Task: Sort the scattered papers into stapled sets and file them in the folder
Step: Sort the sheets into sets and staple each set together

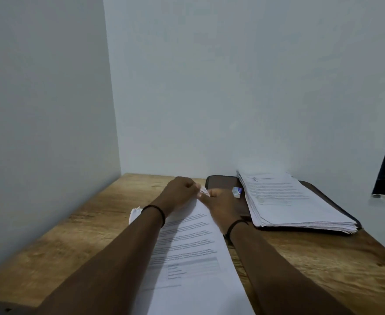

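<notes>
— Where are the papers?

— A printed set (187,253) lies lengthwise on the wooden desk (73,235), running from the near edge toward the far one. Both hands work its far corner: the left hand (180,193) and the right hand (221,201) have curled fingers pinching it, and the corner is bent up between them.

— And the folder?

— A dark folder (219,185) sits at the far right corner, under a thick stack of sheets (289,201). A small staple box (237,192) rests on the folder, just beside the stack.
</notes>
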